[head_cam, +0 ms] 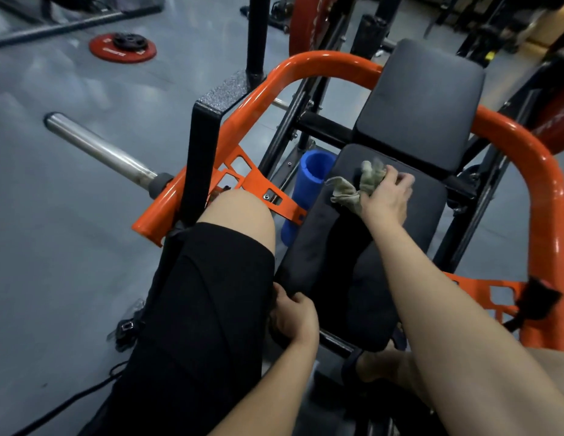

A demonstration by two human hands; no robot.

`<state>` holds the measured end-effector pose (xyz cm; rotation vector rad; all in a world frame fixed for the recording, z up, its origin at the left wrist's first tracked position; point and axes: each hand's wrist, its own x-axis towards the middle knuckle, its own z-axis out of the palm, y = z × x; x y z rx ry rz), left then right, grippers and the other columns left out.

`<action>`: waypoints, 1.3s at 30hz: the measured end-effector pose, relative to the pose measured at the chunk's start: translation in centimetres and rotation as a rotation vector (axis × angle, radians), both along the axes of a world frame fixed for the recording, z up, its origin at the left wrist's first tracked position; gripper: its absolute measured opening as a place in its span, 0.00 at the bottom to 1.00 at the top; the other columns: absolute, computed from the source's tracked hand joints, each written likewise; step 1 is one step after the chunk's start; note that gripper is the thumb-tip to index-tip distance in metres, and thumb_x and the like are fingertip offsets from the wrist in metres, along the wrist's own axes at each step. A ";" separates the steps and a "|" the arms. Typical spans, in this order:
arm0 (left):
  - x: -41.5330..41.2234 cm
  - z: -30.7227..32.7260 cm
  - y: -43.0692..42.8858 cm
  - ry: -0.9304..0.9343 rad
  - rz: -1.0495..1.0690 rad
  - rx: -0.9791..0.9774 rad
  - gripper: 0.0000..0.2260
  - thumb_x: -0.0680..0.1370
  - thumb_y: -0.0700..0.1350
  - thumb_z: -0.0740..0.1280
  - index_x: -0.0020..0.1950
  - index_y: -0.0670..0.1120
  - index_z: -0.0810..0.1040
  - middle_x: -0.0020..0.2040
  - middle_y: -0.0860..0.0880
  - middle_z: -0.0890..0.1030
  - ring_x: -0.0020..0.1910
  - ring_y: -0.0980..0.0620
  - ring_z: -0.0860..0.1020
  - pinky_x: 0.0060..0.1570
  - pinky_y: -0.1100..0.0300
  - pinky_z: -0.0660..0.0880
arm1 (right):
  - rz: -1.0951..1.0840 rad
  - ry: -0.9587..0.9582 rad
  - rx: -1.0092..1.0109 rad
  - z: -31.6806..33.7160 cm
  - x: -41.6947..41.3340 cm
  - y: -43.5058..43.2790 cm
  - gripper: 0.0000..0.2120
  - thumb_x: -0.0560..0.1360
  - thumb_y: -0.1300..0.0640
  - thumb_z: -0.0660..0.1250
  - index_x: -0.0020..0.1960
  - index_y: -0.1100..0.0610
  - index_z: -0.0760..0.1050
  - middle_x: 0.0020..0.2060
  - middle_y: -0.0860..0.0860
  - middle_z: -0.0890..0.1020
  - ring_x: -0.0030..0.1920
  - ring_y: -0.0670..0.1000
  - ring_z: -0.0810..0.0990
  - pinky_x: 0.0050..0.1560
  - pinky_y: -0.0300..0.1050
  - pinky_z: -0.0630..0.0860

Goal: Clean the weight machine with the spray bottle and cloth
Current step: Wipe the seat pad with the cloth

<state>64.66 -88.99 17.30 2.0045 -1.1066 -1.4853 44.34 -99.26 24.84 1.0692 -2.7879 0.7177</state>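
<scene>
Weight machine (306, 62): two pads (422, 99), one cloth (353, 190) gripped in right hand (387, 196), left hand (295, 316) gripping nearer pad (306, 247).

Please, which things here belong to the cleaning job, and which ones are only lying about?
Belong to the job:
- cloth, gripped by the right hand
- seat pad, under the cloth
- left hand, gripping the pad's near corner

Only lying about:
- red weight plate on the floor
- blue foam roller beside the pad
</scene>
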 end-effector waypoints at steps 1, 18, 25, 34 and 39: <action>-0.2 -0.1 0.1 -0.011 -0.015 0.001 0.29 0.82 0.41 0.60 0.83 0.46 0.57 0.78 0.40 0.67 0.75 0.40 0.67 0.70 0.52 0.64 | -0.037 -0.006 0.018 -0.2 0.8 -0.6 0.27 0.77 0.57 0.69 0.73 0.54 0.64 0.68 0.57 0.65 0.63 0.61 0.70 0.60 0.58 0.74; -0.9 4.8 -1.4 -0.125 -0.241 -0.852 0.21 0.75 0.35 0.66 0.67 0.49 0.78 0.61 0.48 0.76 0.61 0.51 0.70 0.61 0.55 0.70 | 0.748 0.112 0.379 -8.7 6.6 11.8 0.30 0.71 0.42 0.58 0.71 0.50 0.72 0.62 0.49 0.75 0.50 0.57 0.75 0.49 0.51 0.73; -2.1 14.3 -10.5 -0.542 -1.055 -0.949 0.12 0.82 0.44 0.62 0.65 0.49 0.75 0.61 0.46 0.77 0.61 0.43 0.75 0.49 0.49 0.72 | 0.616 -0.003 0.218 -8.1 8.3 12.2 0.27 0.72 0.51 0.72 0.70 0.50 0.70 0.59 0.49 0.74 0.52 0.56 0.74 0.49 0.52 0.76; -1.0 15.3 -17.0 -0.759 -1.658 -0.710 0.17 0.81 0.43 0.62 0.69 0.50 0.77 0.65 0.47 0.79 0.61 0.45 0.77 0.53 0.55 0.72 | 0.384 -0.097 -0.190 -7.3 8.6 10.9 0.26 0.76 0.58 0.72 0.72 0.56 0.69 0.63 0.55 0.74 0.57 0.58 0.75 0.56 0.53 0.77; -3.0 16.0 -18.5 -0.545 -1.587 -0.646 0.21 0.82 0.43 0.62 0.75 0.58 0.73 0.65 0.52 0.78 0.59 0.51 0.75 0.58 0.63 0.67 | 0.491 0.156 0.011 -10.3 11.0 11.9 0.27 0.72 0.54 0.72 0.68 0.61 0.73 0.59 0.58 0.78 0.49 0.62 0.75 0.48 0.57 0.77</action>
